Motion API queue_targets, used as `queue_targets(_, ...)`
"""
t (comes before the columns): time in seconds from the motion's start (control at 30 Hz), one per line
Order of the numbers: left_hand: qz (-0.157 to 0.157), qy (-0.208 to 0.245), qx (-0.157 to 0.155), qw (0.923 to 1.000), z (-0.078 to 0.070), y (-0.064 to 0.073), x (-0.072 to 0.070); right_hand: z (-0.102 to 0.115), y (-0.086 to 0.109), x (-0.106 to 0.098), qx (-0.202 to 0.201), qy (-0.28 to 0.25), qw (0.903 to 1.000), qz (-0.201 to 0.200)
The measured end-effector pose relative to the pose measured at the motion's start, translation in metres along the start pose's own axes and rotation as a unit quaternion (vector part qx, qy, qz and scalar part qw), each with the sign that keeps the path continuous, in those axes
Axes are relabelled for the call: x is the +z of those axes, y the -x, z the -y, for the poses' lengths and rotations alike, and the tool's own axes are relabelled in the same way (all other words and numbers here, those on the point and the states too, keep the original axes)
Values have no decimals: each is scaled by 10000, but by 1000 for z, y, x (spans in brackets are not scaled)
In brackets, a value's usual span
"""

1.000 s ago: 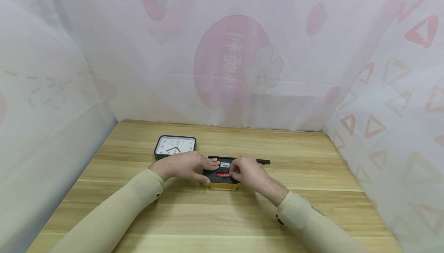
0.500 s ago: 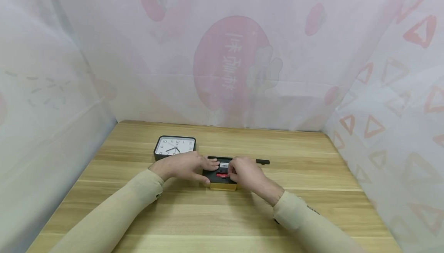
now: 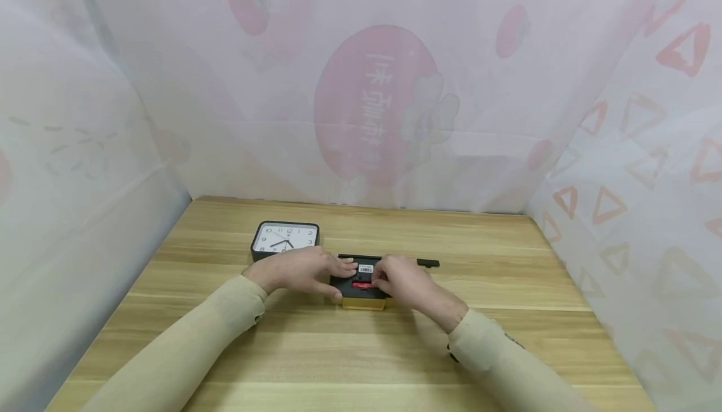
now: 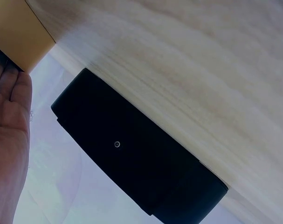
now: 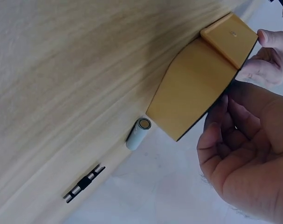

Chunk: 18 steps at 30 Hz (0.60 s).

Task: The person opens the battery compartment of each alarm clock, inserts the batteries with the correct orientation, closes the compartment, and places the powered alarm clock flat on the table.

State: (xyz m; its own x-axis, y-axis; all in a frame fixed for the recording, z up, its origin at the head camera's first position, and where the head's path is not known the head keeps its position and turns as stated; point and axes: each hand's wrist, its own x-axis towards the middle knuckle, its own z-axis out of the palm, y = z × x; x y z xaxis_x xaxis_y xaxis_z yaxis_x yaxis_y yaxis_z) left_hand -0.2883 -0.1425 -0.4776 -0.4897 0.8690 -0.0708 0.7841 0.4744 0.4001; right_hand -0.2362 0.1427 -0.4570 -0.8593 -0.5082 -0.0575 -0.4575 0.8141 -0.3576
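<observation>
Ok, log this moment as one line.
left hand: rests on yellow-sided case; right hand: at red battery; black-framed clock: face showing; black strip: on table

The person wears long beige sleeves. The left sleeve (image 3: pixel 186 346) ends in a gathered cuff (image 3: pixel 250 296) with a small dark spot (image 3: pixel 258 318) at its edge. The right sleeve (image 3: pixel 510 362) carries a dark piece (image 3: pixel 452 354) on its near side and a greyish mark (image 3: pixel 514 340) along its far edge.

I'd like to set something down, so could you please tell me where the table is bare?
The table is bare right of the black strip, and nearer, between the sleeves. The middle is crowded with the left hand, right hand, yellow-sided case, loose battery and clock.
</observation>
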Motion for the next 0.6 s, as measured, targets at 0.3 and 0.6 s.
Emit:
queue_targets(0.3, 106, -37, -100, 9999, -1, -1, -3, -12, 3, -15, -85, -614, 9974, 364)
queue_targets(0.6, 146, -62, -88, 9998, -1, -1, -3, -29, 4, -24, -29, -830, 9964, 140)
